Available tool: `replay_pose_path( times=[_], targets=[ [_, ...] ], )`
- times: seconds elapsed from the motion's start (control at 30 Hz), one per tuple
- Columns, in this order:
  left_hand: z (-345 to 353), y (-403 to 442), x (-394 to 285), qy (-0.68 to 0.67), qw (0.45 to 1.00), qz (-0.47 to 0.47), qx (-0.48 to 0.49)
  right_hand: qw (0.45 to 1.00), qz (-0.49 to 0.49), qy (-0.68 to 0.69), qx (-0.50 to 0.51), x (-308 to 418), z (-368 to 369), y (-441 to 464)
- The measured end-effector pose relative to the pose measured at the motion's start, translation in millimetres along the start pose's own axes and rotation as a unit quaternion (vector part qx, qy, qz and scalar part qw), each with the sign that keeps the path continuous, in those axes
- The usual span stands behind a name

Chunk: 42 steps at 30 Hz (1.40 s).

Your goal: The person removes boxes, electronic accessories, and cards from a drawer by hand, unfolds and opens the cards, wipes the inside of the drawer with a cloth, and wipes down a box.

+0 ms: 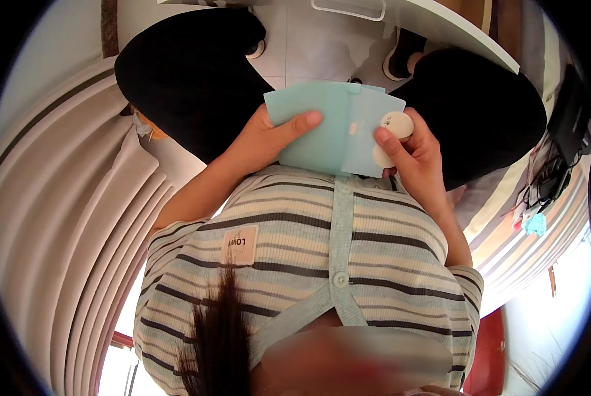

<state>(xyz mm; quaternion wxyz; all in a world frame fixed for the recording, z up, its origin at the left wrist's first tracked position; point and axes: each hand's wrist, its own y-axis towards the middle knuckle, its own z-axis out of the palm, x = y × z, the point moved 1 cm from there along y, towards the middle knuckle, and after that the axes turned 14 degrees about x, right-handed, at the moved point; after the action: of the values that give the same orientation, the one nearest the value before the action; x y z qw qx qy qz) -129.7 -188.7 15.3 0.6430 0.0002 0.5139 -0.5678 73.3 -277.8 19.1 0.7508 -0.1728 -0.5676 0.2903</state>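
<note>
A pale teal, translucent folder (312, 135), or a stack of sheets, is spread between my hands above my lap. My left hand (266, 137) grips its left side, the thumb lying on top and the fingers hidden underneath. On the right side my right hand (417, 155) is closed on the folder's lighter part and on a round cream disc (397, 125), with the thumb across them. A second pale round shape (381, 157) shows below that thumb, partly covered. Whether the discs are loose or attached I cannot tell.
Black-trousered legs (183, 72) are spread beneath the hands. A white table edge (467, 30) runs across the top right. Beige curtains (64, 231) hang at the left. On the striped cloth (493, 228) at the right lie a black bag (568, 115) and a turquoise item (535, 224).
</note>
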Motion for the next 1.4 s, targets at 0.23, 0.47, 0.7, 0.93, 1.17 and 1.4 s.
replay_pose_path(
  times=[0.23, 0.47, 0.7, 0.93, 1.17, 1.4],
  targets=[
    [2, 1, -4, 0.046, 0.999, -0.015, 0.006, 1.0, 0.016, -0.02, 0.002, 3, -10, 0],
    [6, -2, -7, 0.084, 0.995, -0.054, 0.012, 0.999, 0.001, 0.002, 0.039, -3, -15, -4],
    [5, -4, -8, 0.096, 0.993, -0.063, 0.024, 0.999, 0.005, 0.019, 0.048, -6, -14, -5],
    [-10, -5, 5, 0.043, 0.999, -0.019, 0.028, 0.999, 0.044, 0.013, 0.015, -4, -15, -12],
    [-36, 15, -25, 0.082, 0.961, 0.016, 0.263, 0.906, -0.232, -0.354, -0.01, 41, -25, -10],
    [-12, 30, -13, 0.073, 0.853, -0.123, 0.502, 0.864, -0.259, -0.426, 0.066, 50, -20, -14]
  ],
)
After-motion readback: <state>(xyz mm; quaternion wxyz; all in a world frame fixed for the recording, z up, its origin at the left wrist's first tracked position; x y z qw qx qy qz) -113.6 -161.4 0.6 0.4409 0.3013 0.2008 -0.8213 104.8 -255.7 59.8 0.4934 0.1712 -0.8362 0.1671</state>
